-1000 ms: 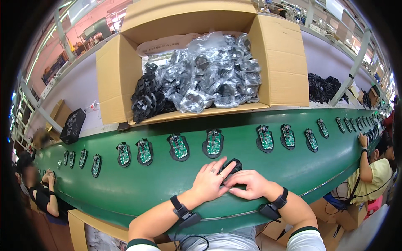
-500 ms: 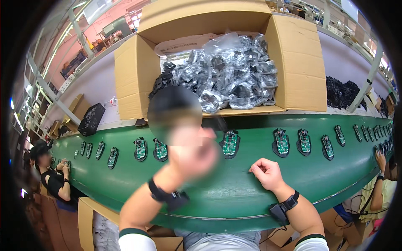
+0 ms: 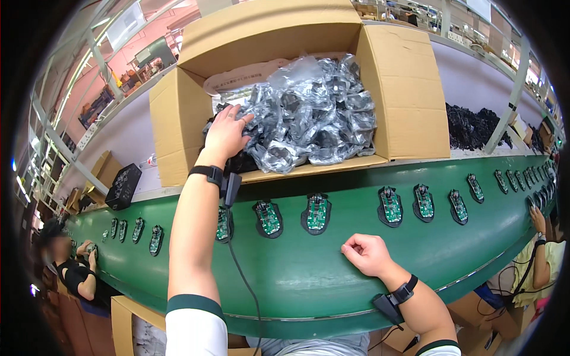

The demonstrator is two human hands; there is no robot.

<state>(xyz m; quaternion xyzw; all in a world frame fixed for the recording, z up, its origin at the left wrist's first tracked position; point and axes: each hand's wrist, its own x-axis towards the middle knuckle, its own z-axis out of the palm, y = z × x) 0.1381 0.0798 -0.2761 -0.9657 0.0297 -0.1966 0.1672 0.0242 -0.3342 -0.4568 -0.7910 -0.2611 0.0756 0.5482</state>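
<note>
My left hand (image 3: 227, 135) reaches over the front wall of a large cardboard box (image 3: 409, 95), its fingers spread over loose black plastic parts (image 3: 242, 160) at the box's left side. Beside it lie several clear plastic bags (image 3: 314, 113) with dark parts inside. My right hand (image 3: 367, 255) is low over the green conveyor belt (image 3: 320, 273), fingers curled closed, and nothing shows in them. Between the hands and the box runs a row of green circuit boards on black bases, the closest being one circuit board (image 3: 316, 212) and another circuit board (image 3: 268, 218).
More circuit boards (image 3: 390, 206) run along the belt both ways. A black bin (image 3: 123, 186) stands left of the box, and a heap of black parts (image 3: 472, 126) lies to its right. A co-worker (image 3: 74, 264) sits at the left, another's arm (image 3: 539, 261) at the right. A cable hangs from my left wrist.
My left hand, blurred over the belt before, has moved forward and up into the box, uncovering a circuit board. My right hand stays curled over the belt. The view has shifted slightly.
</note>
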